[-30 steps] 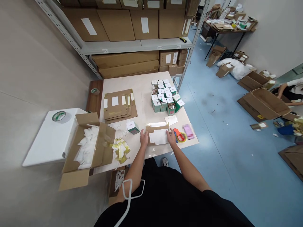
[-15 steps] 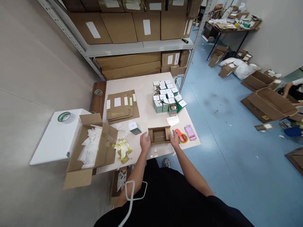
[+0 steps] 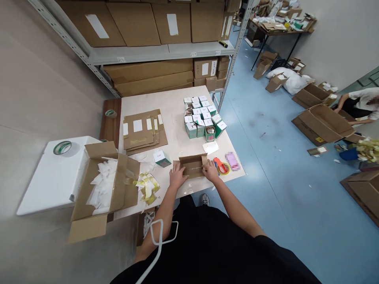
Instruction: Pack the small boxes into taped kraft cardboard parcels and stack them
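A small open cardboard box [image 3: 194, 170] lies at the table's front edge between my hands. My left hand [image 3: 177, 176] grips its left end, where a flap is bent outward under the fingers. On the right end, my right hand [image 3: 210, 171] holds the wall and flap, fingertips over the rim. Just right of that hand are an orange tape dispenser [image 3: 219, 164] and a yellow tape roll [image 3: 224, 169]. One green-and-white carton [image 3: 162, 158] sits beyond my left hand. Several more such cartons [image 3: 197, 118] stand grouped farther back, one open with a metallic top showing.
Flattened cardboard [image 3: 142, 132] lies at the table's left. A large box [image 3: 126, 183] of white paper strips and crumpled yellow-white tape [image 3: 148, 186] are nearer. Shelving [image 3: 171, 51] stands behind; at far right, a person [image 3: 359, 104] is beside open boxes [image 3: 322, 124].
The box's left flap has gone from upright to bent outward, with my left hand now over it. My right hand's fingers have moved in over the right rim. The view has shifted slightly.
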